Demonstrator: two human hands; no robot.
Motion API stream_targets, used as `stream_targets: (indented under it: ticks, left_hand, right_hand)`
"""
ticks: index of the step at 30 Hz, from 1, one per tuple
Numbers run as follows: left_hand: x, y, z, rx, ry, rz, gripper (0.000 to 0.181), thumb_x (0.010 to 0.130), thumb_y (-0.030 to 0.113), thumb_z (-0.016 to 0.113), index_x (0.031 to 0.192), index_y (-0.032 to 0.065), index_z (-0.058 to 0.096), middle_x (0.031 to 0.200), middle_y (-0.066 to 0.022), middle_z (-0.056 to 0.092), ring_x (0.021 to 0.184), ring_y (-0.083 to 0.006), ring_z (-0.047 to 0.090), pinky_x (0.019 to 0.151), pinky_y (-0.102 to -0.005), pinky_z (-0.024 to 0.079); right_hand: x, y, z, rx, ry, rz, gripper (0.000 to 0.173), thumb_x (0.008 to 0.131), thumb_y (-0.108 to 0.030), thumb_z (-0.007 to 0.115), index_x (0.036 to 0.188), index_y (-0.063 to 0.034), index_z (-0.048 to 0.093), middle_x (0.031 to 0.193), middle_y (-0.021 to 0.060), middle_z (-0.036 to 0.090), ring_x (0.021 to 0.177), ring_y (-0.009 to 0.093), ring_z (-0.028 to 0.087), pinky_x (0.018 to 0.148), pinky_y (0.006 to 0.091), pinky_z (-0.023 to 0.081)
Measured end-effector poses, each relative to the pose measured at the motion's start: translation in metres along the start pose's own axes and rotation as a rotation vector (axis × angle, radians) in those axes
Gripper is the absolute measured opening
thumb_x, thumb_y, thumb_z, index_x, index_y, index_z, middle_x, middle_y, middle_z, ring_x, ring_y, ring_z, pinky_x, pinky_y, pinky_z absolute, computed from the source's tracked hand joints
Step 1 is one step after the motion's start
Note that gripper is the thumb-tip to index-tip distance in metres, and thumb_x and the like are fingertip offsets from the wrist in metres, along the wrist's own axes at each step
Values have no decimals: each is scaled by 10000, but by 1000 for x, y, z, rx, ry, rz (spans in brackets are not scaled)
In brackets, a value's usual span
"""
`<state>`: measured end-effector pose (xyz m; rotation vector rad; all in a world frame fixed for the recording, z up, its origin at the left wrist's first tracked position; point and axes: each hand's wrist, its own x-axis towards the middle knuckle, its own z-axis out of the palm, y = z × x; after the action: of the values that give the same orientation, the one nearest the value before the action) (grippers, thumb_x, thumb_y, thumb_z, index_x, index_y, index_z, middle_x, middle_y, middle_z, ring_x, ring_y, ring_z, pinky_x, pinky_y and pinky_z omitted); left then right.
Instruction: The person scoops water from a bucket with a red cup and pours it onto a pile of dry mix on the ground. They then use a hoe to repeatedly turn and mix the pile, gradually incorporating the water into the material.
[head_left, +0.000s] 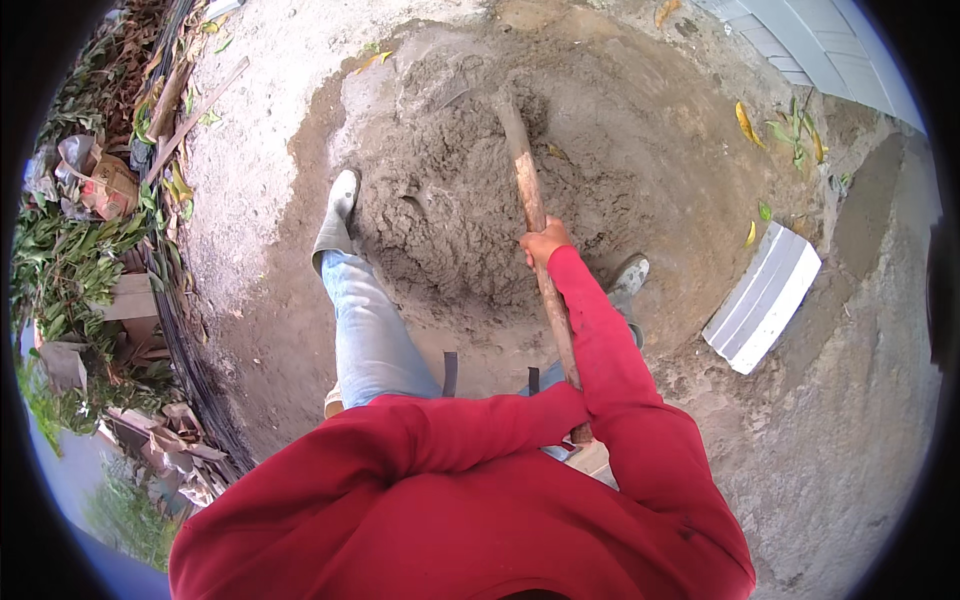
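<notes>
My right hand (546, 241) is closed around the long wooden handle (529, 184) of a tool, about midway along it. The handle slants away from my waist, its far end in a heap of wet grey mortar (457, 195). Mortar covers the tool's head, so its kind cannot be told. My left forearm crosses my body towards the handle's near end (581, 433); the left hand itself is out of sight behind the red sleeves. Mortar-spattered boots, the left (341, 199) and the right (630, 276), stand at either side of the heap.
A grey and white ridged piece (763, 298) lies on the ground at right. Along the left run black cables (187, 352), beside leafy branches, a wooden strip (199, 116) and a crumpled bag (111, 187). A pale panelled surface (817, 45) stands at the upper right.
</notes>
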<state>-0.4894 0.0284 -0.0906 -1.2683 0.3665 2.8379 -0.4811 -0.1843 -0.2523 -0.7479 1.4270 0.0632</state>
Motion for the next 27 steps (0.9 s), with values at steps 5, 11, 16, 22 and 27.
stream_targets:
  ticks: [5,11,16,22,27]
  left_hand:
    - [-27,6,59,-45,-182,-338,364,760,362,722,955,78,603,706,-46,614,648,-210,644,549,-360,525]
    - [-51,75,17,-67,-50,-337,375,798,332,702,1011,51,576,702,-70,602,617,-215,637,495,-349,521]
    - [-53,167,-106,59,611,112,422,853,297,629,1136,14,494,739,-140,610,525,-265,614,451,-373,509]
    - [-20,225,-186,403,864,140,387,844,289,627,1067,-5,513,748,-200,631,567,-307,635,506,-404,506]
    - [-23,128,-95,134,604,14,395,833,288,636,1064,-10,519,745,-187,632,574,-299,634,523,-401,506]
  right_hand:
    - [-108,17,-32,-172,238,-163,430,717,-51,614,1116,72,513,844,180,618,525,245,626,468,357,491]
    - [-105,-80,-63,107,419,-250,302,724,4,584,1019,36,526,708,108,566,442,197,558,376,330,432]
    - [57,-188,-99,212,489,-346,117,763,-54,623,755,24,536,576,78,537,425,173,541,391,348,454]
    - [188,-164,-78,193,380,-121,122,767,-59,636,748,59,618,586,97,612,481,190,593,494,339,508]
    - [89,3,-46,421,149,14,105,742,-16,628,758,34,537,574,86,554,438,186,546,398,356,471]
